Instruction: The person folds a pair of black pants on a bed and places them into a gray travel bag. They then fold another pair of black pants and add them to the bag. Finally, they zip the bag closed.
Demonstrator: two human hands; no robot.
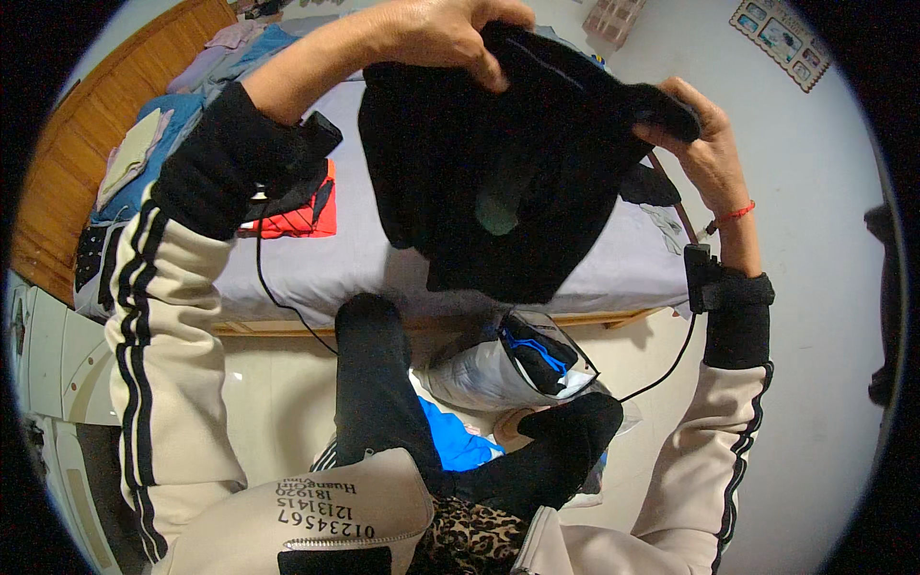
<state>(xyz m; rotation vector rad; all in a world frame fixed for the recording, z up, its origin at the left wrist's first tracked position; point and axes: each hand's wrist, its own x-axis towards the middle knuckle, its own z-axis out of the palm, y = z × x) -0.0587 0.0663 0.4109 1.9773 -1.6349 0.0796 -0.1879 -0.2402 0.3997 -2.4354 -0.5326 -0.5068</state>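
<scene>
A black garment (460, 165) hangs spread between my raised hands, above the bed; a greenish patch shows on it. My left hand (453, 43) grips its upper edge, thumb in front. The rolled or folded edge at the upper right is pinched in my right hand (701, 136), which has a red cord bracelet (738, 212) at the wrist. Which kind of garment it is, I cannot tell. Behind my left sleeve, a folded red and black garment (305, 219) lies on the bed (345, 266).
Piled clothes (169, 126) lie by the wooden headboard (79, 136). On the floor between my legs and the bed stands an open clear bag (471, 377) with clothes inside, beside a blue cloth (456, 435). Cables run from both wrist devices. A wall (805, 215) is at right.
</scene>
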